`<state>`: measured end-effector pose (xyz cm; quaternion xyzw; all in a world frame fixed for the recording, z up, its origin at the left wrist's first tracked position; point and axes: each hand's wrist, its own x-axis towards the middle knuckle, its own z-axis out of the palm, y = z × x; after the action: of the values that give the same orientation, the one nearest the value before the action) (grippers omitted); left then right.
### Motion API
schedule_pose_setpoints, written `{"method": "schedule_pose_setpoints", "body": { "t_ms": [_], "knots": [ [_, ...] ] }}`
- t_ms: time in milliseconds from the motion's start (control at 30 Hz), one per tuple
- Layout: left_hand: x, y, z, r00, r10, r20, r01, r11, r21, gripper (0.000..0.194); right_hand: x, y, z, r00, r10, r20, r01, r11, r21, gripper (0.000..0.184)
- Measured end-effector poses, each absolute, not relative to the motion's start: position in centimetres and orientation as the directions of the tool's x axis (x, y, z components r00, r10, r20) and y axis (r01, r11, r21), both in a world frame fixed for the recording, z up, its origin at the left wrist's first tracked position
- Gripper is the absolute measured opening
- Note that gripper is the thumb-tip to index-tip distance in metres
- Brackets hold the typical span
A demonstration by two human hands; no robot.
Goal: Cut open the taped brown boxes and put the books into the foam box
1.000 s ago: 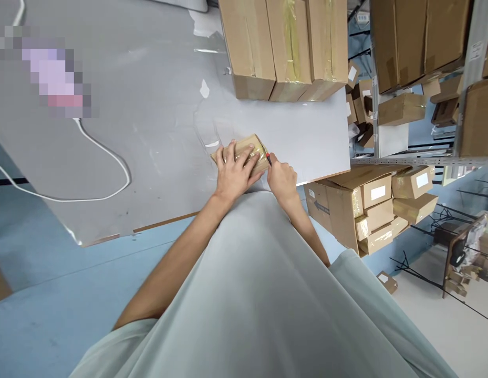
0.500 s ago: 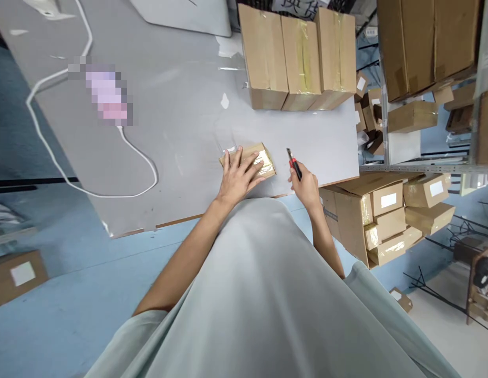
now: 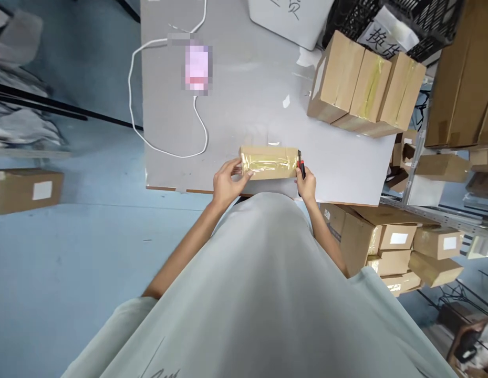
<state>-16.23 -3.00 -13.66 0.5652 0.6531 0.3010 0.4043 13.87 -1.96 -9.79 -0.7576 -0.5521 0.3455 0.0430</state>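
Note:
A small cardboard box (image 3: pixel 269 163), sealed along its top with shiny yellowish tape, lies near the front edge of the grey table (image 3: pixel 236 115). My left hand (image 3: pixel 228 182) grips its left end, thumb on the near corner and fingers round the side. At the box's right end is my right hand (image 3: pixel 307 184), closed around a black and red utility knife (image 3: pixel 302 169). The knife stands roughly upright in the picture, its tip pointing away from me and close beside the box. Whether my right fingers also press the box, I cannot tell.
Three taller taped boxes (image 3: pixel 367 86) stand together at the back right, before a black crate (image 3: pixel 417 26). A white cable (image 3: pixel 130 89) loops across the table's left side. Below the right edge is a large open carton (image 3: pixel 352 231) with several small boxes.
My left hand has gone from lying flat on the box to gripping its left end. My right hand has brought the knife to the box's right end. The view has turned.

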Motion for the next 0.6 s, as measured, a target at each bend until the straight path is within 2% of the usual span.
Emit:
{"method": "schedule_pose_setpoints", "body": {
  "t_ms": [167,300,367,467,600],
  "knots": [
    [-15.6,-1.8,-17.1,-0.005,0.941,-0.339,0.289,0.325,0.9,0.079,13.5,-1.0,-6.8,0.192,0.845,-0.499,0.888,-0.366,-0.277,0.053],
    [-15.8,-1.6,-17.9,0.012,0.961,-0.278,0.331,0.258,0.908,0.093,12.4,-0.2,-4.0,0.189,0.901,-0.39,0.946,-0.274,-0.175,0.056],
    [-16.2,-1.5,-17.9,0.079,0.973,-0.218,0.35,0.177,0.92,0.097,10.9,0.3,-2.6,0.057,0.916,-0.398,0.97,-0.145,-0.194,0.055],
    [-16.8,-1.2,-18.1,0.183,0.964,-0.191,0.349,0.118,0.93,0.087,8.0,1.4,-1.1,-0.218,0.819,-0.53,0.963,0.093,-0.252,0.049],
    [-17.0,-0.9,-18.4,0.216,0.955,-0.203,0.31,0.13,0.942,0.088,4.2,3.2,-0.4,-0.324,0.659,-0.679,0.942,0.289,-0.17,0.045]
  ]
}}
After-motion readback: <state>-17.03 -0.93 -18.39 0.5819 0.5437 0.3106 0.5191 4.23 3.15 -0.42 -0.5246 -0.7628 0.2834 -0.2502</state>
